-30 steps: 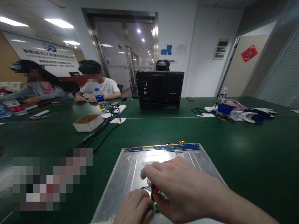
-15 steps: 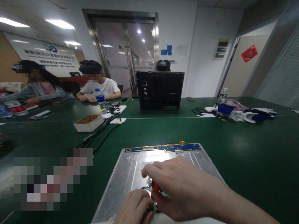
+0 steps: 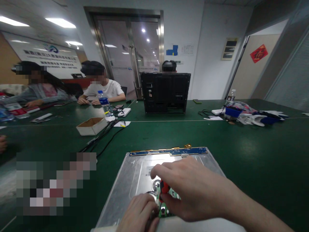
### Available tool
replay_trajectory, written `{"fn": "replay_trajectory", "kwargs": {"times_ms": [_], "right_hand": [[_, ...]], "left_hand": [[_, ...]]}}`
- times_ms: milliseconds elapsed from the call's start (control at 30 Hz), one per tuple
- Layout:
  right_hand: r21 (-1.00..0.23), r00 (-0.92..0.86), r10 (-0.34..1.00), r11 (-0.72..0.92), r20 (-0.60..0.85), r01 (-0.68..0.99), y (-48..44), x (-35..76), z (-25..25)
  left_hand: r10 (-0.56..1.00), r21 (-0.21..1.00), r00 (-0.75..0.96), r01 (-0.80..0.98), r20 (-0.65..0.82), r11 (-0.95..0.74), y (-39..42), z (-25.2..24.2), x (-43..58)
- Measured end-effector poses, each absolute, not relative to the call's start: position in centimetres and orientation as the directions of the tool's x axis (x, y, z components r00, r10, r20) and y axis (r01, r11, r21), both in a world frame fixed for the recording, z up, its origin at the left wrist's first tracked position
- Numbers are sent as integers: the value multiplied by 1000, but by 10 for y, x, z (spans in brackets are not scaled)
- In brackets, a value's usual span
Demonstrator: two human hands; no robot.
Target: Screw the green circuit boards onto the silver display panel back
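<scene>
A silver metal panel (image 3: pixel 123 187), apparently the back of a flat screen, lies before me with a narrow blue circuit board (image 3: pixel 188 151) along its far edge. My right hand (image 3: pixel 193 188) is closed around the red-and-black handle of a screwdriver (image 3: pixel 164 187), held upright over a green circuit board (image 3: pixel 174 194). Beside the screwdriver's lower end, my left hand (image 3: pixel 138 212) rests with fingers curled together at the green board's left side. What those fingers hold, if anything, is hidden. A round metal disc (image 3: pixel 156 185) shows just beyond the green board.
Black cables (image 3: pixel 108 141) run across the green table to a shallow open box (image 3: pixel 93 126). A black monitor casing (image 3: pixel 166 93) stands at the far side. Gloves and a blue tray (image 3: pixel 233 112) lie at right. Other people sit across the table; a person's hand (image 3: pixel 3 144) shows at far left.
My right hand has shifted slightly up and right with the screwdriver, exposing more of the green board. My left hand stays almost in place.
</scene>
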State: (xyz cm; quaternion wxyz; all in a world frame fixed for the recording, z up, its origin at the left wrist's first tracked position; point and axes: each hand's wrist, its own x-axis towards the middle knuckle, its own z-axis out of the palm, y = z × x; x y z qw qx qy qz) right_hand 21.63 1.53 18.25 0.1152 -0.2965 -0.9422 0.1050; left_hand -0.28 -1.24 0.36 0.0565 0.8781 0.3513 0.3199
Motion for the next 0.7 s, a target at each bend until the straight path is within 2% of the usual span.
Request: {"fn": "replay_trajectory", "kwargs": {"times_ms": [200,467,700], "right_hand": [[-268,-801,582,800,136,536,15,216,183],[-243,-818,555,823,150,513,15,215,178],[-219,-821,554,825,134,521,14,214,176]], "left_hand": [[650,322,538,582,537,-747,-13,3,-4],[615,253,545,596,569,-762,-13,19,1],[623,275,543,587,563,-761,-13,20,3]]}}
